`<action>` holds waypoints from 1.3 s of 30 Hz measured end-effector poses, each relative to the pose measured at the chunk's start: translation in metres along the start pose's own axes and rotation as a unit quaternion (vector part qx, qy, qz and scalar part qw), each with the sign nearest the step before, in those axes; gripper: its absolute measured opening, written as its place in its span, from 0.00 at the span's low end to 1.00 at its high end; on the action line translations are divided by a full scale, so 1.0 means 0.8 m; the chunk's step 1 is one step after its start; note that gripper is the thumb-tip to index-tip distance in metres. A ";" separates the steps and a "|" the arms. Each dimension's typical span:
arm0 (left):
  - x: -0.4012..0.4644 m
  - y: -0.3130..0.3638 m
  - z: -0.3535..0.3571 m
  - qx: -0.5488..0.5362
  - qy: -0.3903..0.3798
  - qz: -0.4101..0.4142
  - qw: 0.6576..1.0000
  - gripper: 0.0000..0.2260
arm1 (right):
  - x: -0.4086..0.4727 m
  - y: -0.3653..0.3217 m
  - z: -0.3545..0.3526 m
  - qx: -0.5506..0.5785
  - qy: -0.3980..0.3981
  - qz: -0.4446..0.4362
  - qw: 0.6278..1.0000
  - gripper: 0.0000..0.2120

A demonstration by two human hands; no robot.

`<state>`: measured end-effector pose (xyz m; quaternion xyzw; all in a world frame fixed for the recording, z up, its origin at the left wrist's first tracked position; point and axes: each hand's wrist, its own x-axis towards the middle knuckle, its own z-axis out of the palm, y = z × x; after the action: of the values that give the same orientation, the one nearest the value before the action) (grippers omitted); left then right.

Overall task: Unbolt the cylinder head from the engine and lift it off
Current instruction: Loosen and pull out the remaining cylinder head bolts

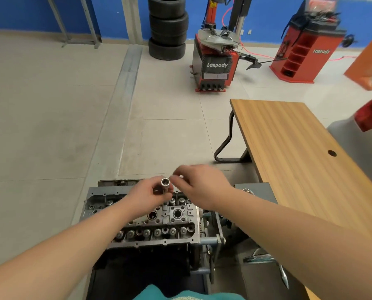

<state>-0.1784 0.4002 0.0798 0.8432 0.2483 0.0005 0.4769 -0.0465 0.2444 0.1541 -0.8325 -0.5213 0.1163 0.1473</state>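
Note:
The grey cylinder head (165, 217) sits on the engine block on a stand, low in the middle of the view, its valve springs and plug wells exposed. My left hand (146, 197) grips a chrome socket (164, 184) above the head, its open end facing up. My right hand (199, 187) is just to the right of the socket, fingertips pinched at a small shiny piece by the socket's mouth; the piece is blurred and I cannot tell what it is.
A wooden table (306, 161) stands to the right, a dark tool tray (256, 191) beside the engine. A red tyre changer (215, 61), a red wheel balancer (304, 50) and stacked tyres (167, 27) stand at the far wall. Tiled floor lies to the left.

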 end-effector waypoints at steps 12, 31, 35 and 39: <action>0.035 -0.011 -0.041 0.027 -0.091 0.090 0.991 0.04 | 0.044 -0.071 0.009 -0.156 -0.089 -0.008 0.984 0.11; 0.046 -0.039 -0.042 -0.004 -0.143 0.114 0.983 0.07 | 0.053 -0.079 -0.011 -0.054 -0.140 0.019 0.989 0.08; 0.052 -0.038 -0.037 0.012 -0.146 0.131 0.980 0.03 | 0.052 -0.081 -0.002 -0.096 -0.114 0.072 0.986 0.16; 0.052 -0.042 -0.038 -0.038 -0.117 0.110 0.986 0.08 | 0.054 -0.083 0.002 -0.231 -0.095 0.111 0.962 0.21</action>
<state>-0.1631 0.4559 0.0595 0.8410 0.0963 -0.0363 0.5312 -0.0840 0.3110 0.1750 -0.8816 -0.4499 0.0870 -0.1136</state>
